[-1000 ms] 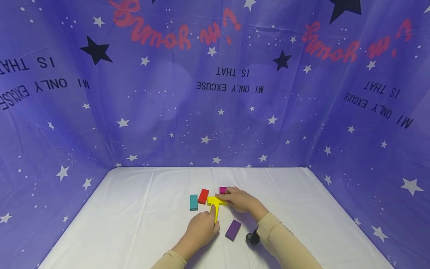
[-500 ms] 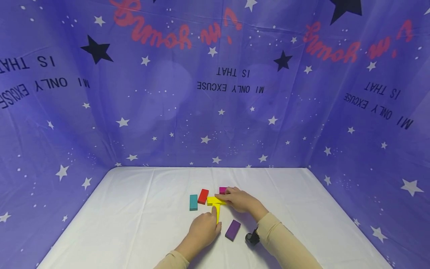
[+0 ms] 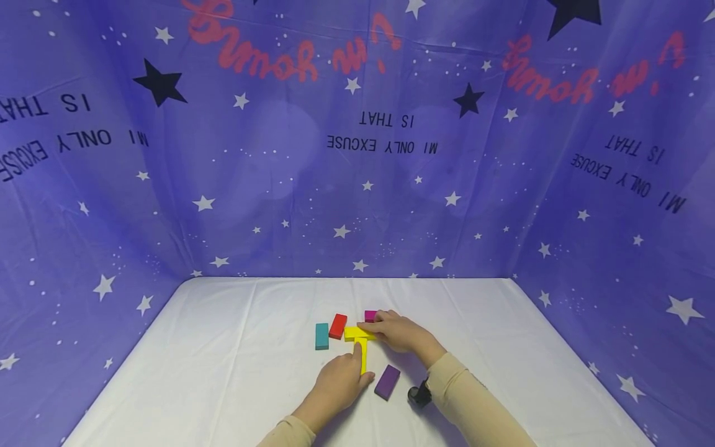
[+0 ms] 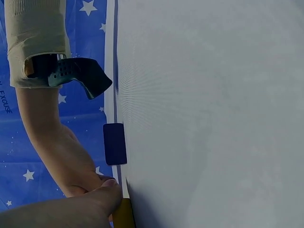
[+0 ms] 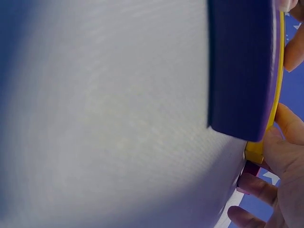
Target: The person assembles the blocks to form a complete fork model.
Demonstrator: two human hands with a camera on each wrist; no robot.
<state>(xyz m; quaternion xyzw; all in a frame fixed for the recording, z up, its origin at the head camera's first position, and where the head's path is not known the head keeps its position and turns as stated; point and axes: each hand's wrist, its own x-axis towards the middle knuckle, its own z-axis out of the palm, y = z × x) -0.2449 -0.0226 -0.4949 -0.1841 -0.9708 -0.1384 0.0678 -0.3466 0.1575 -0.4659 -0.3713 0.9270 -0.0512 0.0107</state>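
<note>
Two yellow blocks form a T on the white tabletop in the head view. My left hand (image 3: 337, 382) holds the lengthwise yellow block (image 3: 364, 359), index finger along its top and thumb by its near end. The crosswise yellow block (image 3: 353, 333) lies against its far end. On that block's right part, my right hand (image 3: 399, 332) grips with thumb and index finger; the other fingers reach past it, near a magenta block (image 3: 370, 315). In the right wrist view, a purple block (image 5: 242, 66) fills the foreground and partly covers the yellow.
Left of the T lie a red block (image 3: 337, 326) and a teal block (image 3: 321, 336). The purple block (image 3: 387, 382) sits between the forearms. A black wrist camera (image 3: 420, 395) hangs by the right sleeve. Purple star-printed cloth (image 3: 357, 205) walls the table's back and sides.
The lengthwise yellow block has swung from a slant to nearly straight under the crosswise one, its near end shifting right with my left hand. My right hand stays in place.
</note>
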